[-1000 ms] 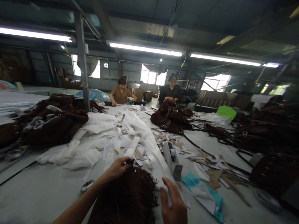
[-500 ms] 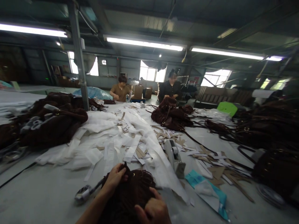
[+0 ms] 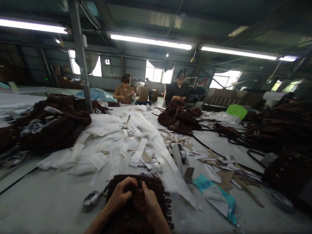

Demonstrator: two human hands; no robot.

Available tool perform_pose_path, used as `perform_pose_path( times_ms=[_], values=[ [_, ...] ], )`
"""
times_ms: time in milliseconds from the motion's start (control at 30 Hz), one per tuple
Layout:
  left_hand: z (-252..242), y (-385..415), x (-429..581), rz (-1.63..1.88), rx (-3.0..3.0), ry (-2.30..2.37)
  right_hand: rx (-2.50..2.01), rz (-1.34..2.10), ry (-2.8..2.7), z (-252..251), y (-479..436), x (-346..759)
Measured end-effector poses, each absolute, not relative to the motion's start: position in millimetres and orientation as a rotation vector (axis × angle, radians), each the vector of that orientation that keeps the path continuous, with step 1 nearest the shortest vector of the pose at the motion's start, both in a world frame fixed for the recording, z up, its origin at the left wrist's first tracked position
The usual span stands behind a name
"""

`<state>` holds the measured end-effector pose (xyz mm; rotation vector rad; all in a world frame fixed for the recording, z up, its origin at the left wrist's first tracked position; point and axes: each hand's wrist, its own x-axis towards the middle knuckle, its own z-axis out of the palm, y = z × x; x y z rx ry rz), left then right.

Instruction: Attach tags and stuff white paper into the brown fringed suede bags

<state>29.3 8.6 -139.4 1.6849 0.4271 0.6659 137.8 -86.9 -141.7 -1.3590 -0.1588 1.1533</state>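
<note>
A dark brown fringed bag (image 3: pixel 136 214) lies on the table right in front of me, its fringe hanging along the right side. My left hand (image 3: pixel 125 190) is closed on the bag near its top edge, fingers curled into the brown material. Beside it, my right hand (image 3: pixel 148 198) rests on the bag's upper part, thumb and fingers close to a small gold-coloured metal piece. What lies under the right fingers is partly hidden. A wrapped strap end (image 3: pixel 91 199) sticks out to the left of the bag.
White paper sheets (image 3: pixel 97 130) and scrap strips cover the table's middle. A tape dispenser (image 3: pixel 181 159) and a blue-and-white packet (image 3: pixel 218 198) lie to the right. Brown bags are heaped at left (image 3: pixel 58 130), centre (image 3: pixel 177 118) and right (image 3: pixel 287 130). Two people work across the table.
My right hand has moved up and left onto the bag's top, beside my left hand. The bag's upper edge now lies flatter and wider. A co-worker at the back has raised some strips.
</note>
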Motion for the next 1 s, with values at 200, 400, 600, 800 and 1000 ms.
perform_pose_path(
  times_ms=[200, 400, 600, 800, 1000],
  values=[
    [-144.9, -1.3, 23.6, 0.693, 1.572, 0.627, -1.246, 1.167, -0.27, -151.2, -84.4, 140.6],
    [-150.2, 0.1, 19.5, 0.702, 1.391, 0.968, -1.168, 1.172, -0.309, -153.0, -83.5, 137.2],
    [-152.6, -5.3, 27.9, 0.481, 1.734, 0.945, -1.168, 1.161, -0.328, -157.0, -82.4, 137.6],
    [-154.0, -13.0, 29.6, 0.468, 1.818, 0.84, -1.285, 1.125, -0.474, -157.2, -81.8, 143.4],
    [-150.3, -11.3, 26.0, 0.519, 1.787, 0.814, -1.341, 1.091, -0.533, -166.0, -79.3, 146.8]
  ],
)
